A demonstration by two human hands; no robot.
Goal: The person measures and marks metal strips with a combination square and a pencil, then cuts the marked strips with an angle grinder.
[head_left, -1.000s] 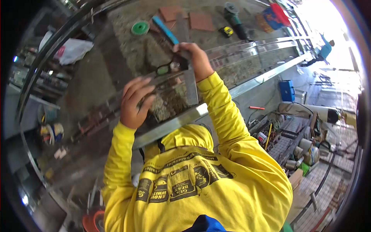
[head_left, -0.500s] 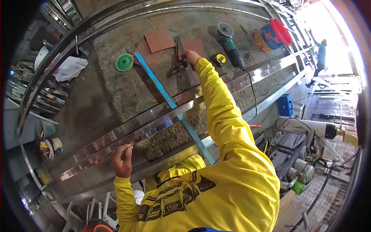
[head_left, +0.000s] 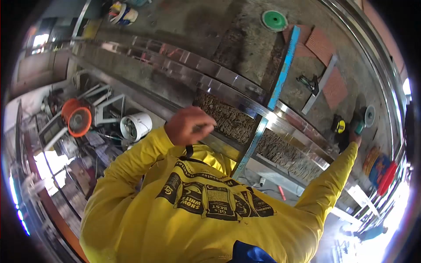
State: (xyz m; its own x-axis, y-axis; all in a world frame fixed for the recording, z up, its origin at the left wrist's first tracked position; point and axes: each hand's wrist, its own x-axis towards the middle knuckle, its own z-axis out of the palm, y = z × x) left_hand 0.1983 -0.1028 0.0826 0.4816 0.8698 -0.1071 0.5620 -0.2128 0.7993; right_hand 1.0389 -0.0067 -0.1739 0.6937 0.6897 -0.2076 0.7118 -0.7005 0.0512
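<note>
1. The right hand (head_left: 356,139) stretches far out to 3 o'clock from the middle of the view and is at the green body of the grinder (head_left: 359,128). Its fingers are mostly hidden, so I cannot tell whether they close around the tool.
2. The grinder is there at 3 o'clock, its pale round disc lying just past the hand, towards 2 o'clock from it.
3. The left hand (head_left: 188,126) is near the middle, slightly towards 9 o'clock, with its fingers bent in towards the thumb. It is blurred, and I cannot tell whether anything is in it.
4. The yellow and black tape measure (head_left: 338,124) sits at 3 o'clock, near the grinder on its inner side.
5. The red and blue bucket (head_left: 376,168) stands between 3 and 4 o'clock, near the right hand.
6. A long blue strip (head_left: 285,65) runs from 1 o'clock to 5 o'clock, crossing the shiny metal bars (head_left: 228,94).
7. At 1 o'clock a green disc (head_left: 275,20) lies near the strip's far end.
8. Brown tiles (head_left: 321,45) lie between 1 and 2 o'clock, with a grey metal strip (head_left: 321,82) beside them.
9. A white bucket (head_left: 142,122) is at 9 o'clock.
</note>
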